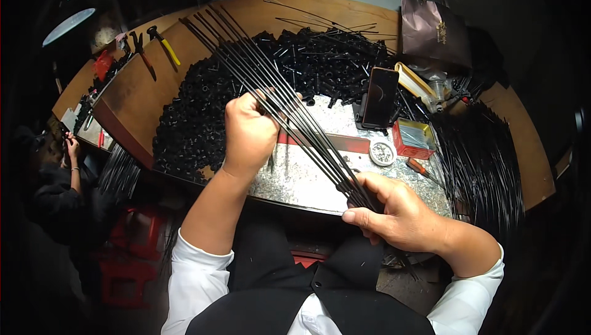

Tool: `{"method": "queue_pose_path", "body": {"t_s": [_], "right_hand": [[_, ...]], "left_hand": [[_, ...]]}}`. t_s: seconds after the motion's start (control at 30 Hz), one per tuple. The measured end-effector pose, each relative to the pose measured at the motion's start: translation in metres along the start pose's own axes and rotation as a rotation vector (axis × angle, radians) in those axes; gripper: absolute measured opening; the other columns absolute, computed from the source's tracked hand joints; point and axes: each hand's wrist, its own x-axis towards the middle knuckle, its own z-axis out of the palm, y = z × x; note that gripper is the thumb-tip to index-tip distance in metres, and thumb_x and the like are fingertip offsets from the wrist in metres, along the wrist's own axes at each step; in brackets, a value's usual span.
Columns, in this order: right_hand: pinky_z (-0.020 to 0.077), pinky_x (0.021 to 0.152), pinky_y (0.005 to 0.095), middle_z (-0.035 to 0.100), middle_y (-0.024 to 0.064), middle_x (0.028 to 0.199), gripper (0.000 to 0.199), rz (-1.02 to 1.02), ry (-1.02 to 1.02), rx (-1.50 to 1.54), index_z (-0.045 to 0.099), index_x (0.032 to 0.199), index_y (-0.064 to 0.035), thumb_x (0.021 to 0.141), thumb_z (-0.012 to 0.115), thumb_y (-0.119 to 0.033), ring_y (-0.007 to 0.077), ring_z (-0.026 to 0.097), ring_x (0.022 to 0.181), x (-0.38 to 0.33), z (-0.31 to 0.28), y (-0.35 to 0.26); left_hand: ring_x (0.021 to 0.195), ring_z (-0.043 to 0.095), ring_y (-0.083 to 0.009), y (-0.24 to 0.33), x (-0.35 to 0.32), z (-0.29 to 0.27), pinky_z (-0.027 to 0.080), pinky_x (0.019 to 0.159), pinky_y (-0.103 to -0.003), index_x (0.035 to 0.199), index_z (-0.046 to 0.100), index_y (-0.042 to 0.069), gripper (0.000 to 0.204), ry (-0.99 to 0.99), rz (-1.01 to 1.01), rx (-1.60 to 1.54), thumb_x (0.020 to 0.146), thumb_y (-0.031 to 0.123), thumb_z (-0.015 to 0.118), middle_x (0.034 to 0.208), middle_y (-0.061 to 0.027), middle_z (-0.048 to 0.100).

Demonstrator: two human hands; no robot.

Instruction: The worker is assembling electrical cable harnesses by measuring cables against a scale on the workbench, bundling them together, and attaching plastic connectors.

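Observation:
A fanned bundle of long, thin black rods (308, 127) slants across the middle of the view, from far left to near right. My right hand (400, 215) is closed around its gathered lower end, above the bench's front edge. My left hand (251, 132) is a closed fist against the bundle's left side, partway up. Its fingers curl behind the rods, partly hidden, and appear to grip some of them. Beneath the bundle is the bench's pale, worn metal surface (289, 181). A large heap of short black tubular parts (194, 113) lies beyond my left hand.
A phone (380, 98) stands upright near a round white tin (383, 151), a red box (414, 138) and an orange-handled screwdriver (422, 167). More black rods (483, 163) lie at right. Pliers (143, 55) and a yellow-handled tool (165, 47) hang at left; a co-worker's hand (72, 149) is beyond.

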Motion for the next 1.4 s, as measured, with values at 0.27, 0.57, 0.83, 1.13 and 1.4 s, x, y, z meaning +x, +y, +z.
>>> {"method": "queue_pose_path", "body": {"t_s": [0.27, 0.57, 0.83, 1.13, 1.4], "right_hand": [[0.0473, 0.055, 0.0233, 0.054, 0.0025, 0.078, 0.029, 0.005, 0.057, 0.322, 0.045, 0.120, -0.0003, 0.099, 0.049, -0.020, 0.0083, 0.052, 0.061, 0.016, -0.018, 0.028], [0.0460, 0.059, 0.0349, 0.059, 0.0164, 0.067, 0.030, -0.003, 0.161, 0.053, 0.058, 0.082, 0.0020, 0.097, 0.051, -0.022, 0.0241, 0.060, 0.061, 0.066, 0.053, 0.214], [0.0478, 0.072, 0.0460, 0.062, 0.0253, 0.082, 0.028, -0.286, 0.332, -0.205, 0.061, 0.094, 0.0036, 0.094, 0.054, -0.023, 0.0410, 0.061, 0.080, 0.121, 0.086, 0.325], [0.0514, 0.056, 0.0434, 0.062, 0.0200, 0.068, 0.034, -0.239, 0.266, -0.659, 0.056, 0.096, 0.0058, 0.088, 0.062, -0.027, 0.0354, 0.064, 0.063, 0.099, 0.071, 0.267], [0.0477, 0.050, 0.0396, 0.057, 0.0143, 0.066, 0.022, -0.589, 0.582, -0.509, 0.048, 0.080, -0.0032, 0.086, 0.065, -0.016, 0.0310, 0.060, 0.055, 0.097, 0.055, 0.220]], "left_hand": [[0.080, 0.066, -0.0124, -0.017, 0.076, 0.035, 0.054, 0.073, -0.025, 0.095, 0.070, -0.001, 0.012, -0.209, 0.082, -0.263, 0.083, 0.003, 0.067, 0.087, -0.0072, 0.071], [0.110, 0.062, -0.0282, -0.106, -0.007, 0.050, 0.045, 0.098, -0.039, 0.107, 0.067, 0.002, 0.029, -0.634, 0.173, 0.107, 0.081, -0.007, 0.060, 0.108, -0.0118, 0.068], [0.142, 0.012, -0.0409, -0.113, -0.055, 0.023, 0.013, 0.114, -0.052, 0.143, 0.036, 0.012, 0.093, -1.071, 0.162, 0.629, 0.068, 0.050, 0.076, 0.153, -0.0136, 0.023], [0.142, 0.021, -0.0311, -0.151, -0.086, 0.035, 0.019, 0.115, -0.047, 0.142, 0.031, -0.001, 0.094, -1.051, 0.292, 0.856, 0.073, 0.051, 0.068, 0.151, -0.0157, 0.027], [0.139, 0.028, -0.0310, -0.153, -0.091, 0.053, 0.024, 0.113, -0.045, 0.139, 0.035, -0.003, 0.087, -0.985, 0.333, 0.815, 0.073, 0.043, 0.071, 0.148, -0.0171, 0.031]]}}
